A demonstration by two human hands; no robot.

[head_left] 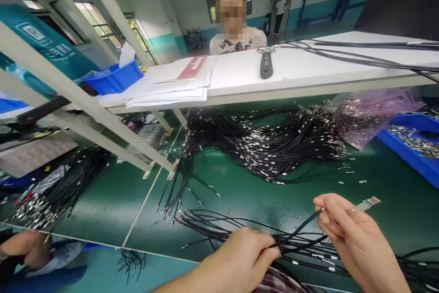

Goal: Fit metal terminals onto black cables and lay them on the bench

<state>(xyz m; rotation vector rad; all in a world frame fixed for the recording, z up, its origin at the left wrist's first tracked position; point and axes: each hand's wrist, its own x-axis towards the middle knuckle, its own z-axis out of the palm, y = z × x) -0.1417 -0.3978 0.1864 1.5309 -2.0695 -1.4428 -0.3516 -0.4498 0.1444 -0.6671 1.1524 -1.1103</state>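
My left hand (245, 254) is closed around a thin black cable (303, 224), low in the middle of the view. At the right, my right hand (351, 233) pinches the end of that same cable between thumb and fingers. A small flat piece, clear with a shiny tip (370, 203), sticks out past the right hand's fingers; I cannot tell whether it is joined to the cable. Beneath both hands lies a loose bundle of black cables (212, 224) with small white tags and metal ends.
A large heap of black cables (240, 142) lies under the white shelf (233, 80). On the shelf are papers (171, 82) and a dark-handled tool (266, 64). A pink bag (363, 119) and blue bin (408, 151) hold small metal parts. A person (236, 41) sits opposite.
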